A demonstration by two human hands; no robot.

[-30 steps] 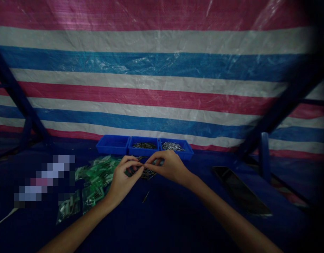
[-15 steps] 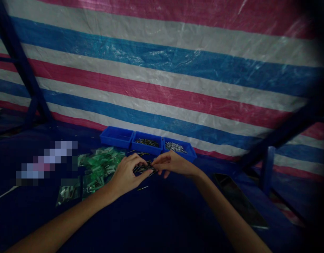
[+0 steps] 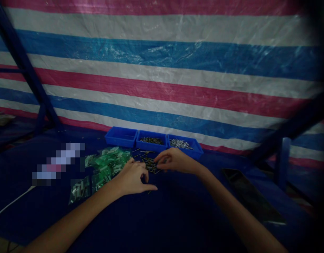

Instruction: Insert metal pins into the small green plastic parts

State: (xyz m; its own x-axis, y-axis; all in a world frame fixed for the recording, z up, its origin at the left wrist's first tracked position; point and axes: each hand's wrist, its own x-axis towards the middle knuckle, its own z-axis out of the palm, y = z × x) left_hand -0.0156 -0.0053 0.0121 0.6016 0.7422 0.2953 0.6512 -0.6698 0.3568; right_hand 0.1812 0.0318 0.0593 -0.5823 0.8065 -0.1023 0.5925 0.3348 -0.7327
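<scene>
Dark and brassy thin metal pieces (image 3: 150,165) lie in a loose pile on the blue table, between my two hands. My left hand (image 3: 137,176) is just left of and below the pile, thumb and fingers apart above the table, with a single piece partly hidden near the thumb tip. At the pile's right edge is my right hand (image 3: 172,161), its fingers curled and close together; whatever they may hold is too small to make out. Green and clear plastic packets (image 3: 113,162) lie heaped left of my left hand.
Three blue bins stand along the back: a left one (image 3: 121,137), a middle one (image 3: 152,140) with brassy pieces, a right one (image 3: 185,144) with silvery pieces. A dark flat device (image 3: 253,195) lies at right. A white cable (image 3: 14,202) runs at left.
My left hand has moved down from the pile, its thumb and fingers spreading, so more of the pile shows. My right hand stays by the pile. The camera view has shifted slightly.
</scene>
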